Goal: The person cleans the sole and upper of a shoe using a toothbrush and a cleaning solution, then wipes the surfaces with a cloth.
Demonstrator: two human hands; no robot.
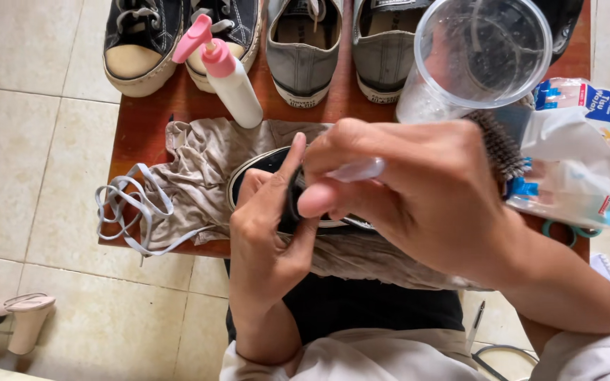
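Two plastic packets (573, 162) (blue-white) beside right hand (432, 190).

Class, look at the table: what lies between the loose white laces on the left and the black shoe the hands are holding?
In the head view, crumpled beige cloth fills the stretch between the white laces and the black shoe; the shoe rests on it.

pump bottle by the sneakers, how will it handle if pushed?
The pump bottle already lies tilted against a black sneaker, so it would likely slide or roll. Smooth white plastic looks slippery. The pink pump head juts sideways and could snag the tan cloth.
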